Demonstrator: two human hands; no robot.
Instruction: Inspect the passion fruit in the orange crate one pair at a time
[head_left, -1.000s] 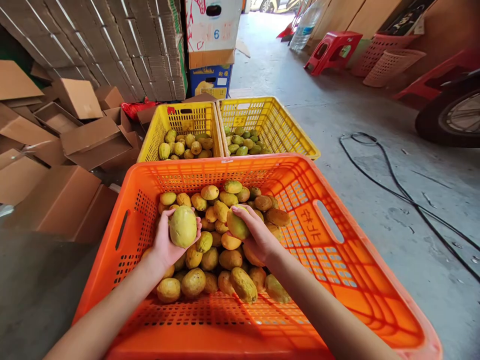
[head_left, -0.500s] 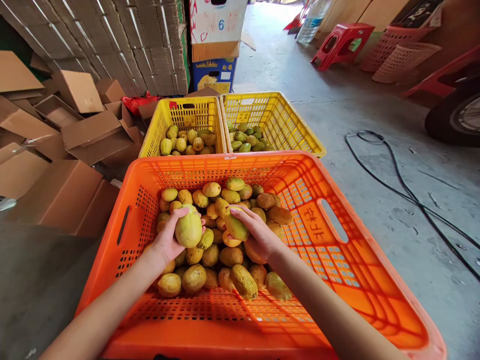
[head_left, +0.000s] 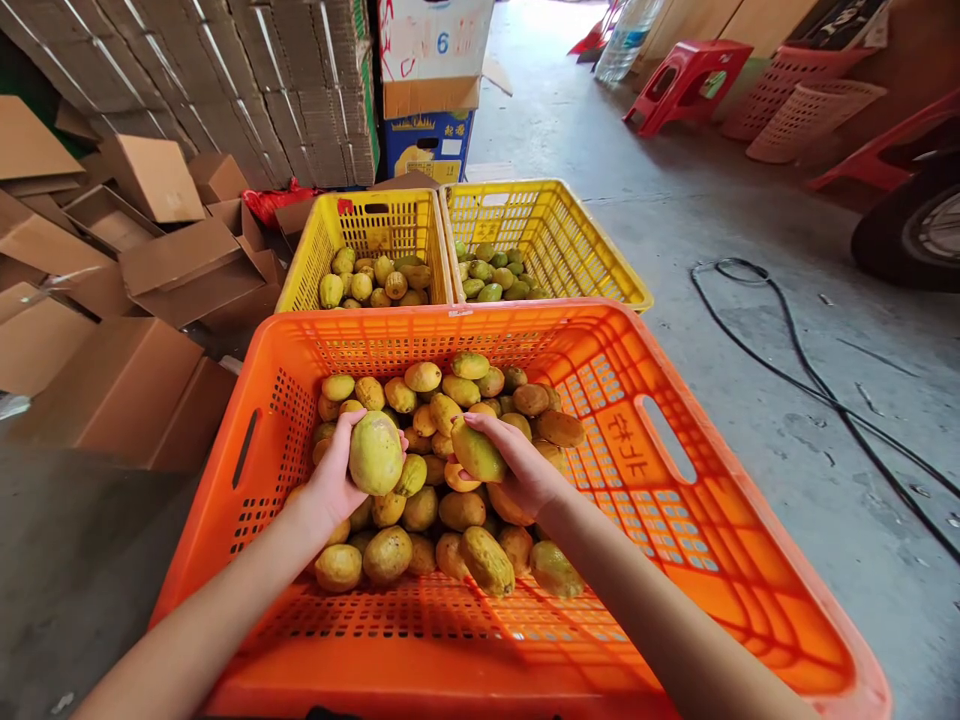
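My left hand [head_left: 337,480] is wrapped around a smooth, oval yellow-green fruit [head_left: 376,453] and holds it above the pile. A greener oval fruit [head_left: 480,452] is in my right hand [head_left: 521,465], tilted, with the thumb on its top end. Both hands are inside a large orange plastic crate [head_left: 720,590], side by side with a gap between them. Under them lie several more oval fruits [head_left: 388,557], yellow to brownish, some wrinkled or spotted. The exact kind of fruit is unclear.
Beyond the orange crate stand a yellow crate [head_left: 307,250] with yellowish fruits and another yellow crate [head_left: 592,240] with greener ones. Cardboard boxes [head_left: 127,390] are heaped at left. A black cable [head_left: 799,350], red stool [head_left: 686,85] and wheel [head_left: 919,235] are at right.
The fruit in my left hand has turned slightly and now shows a blemish on its upper side. In my right hand the fruit has tipped a little. Both stay held.
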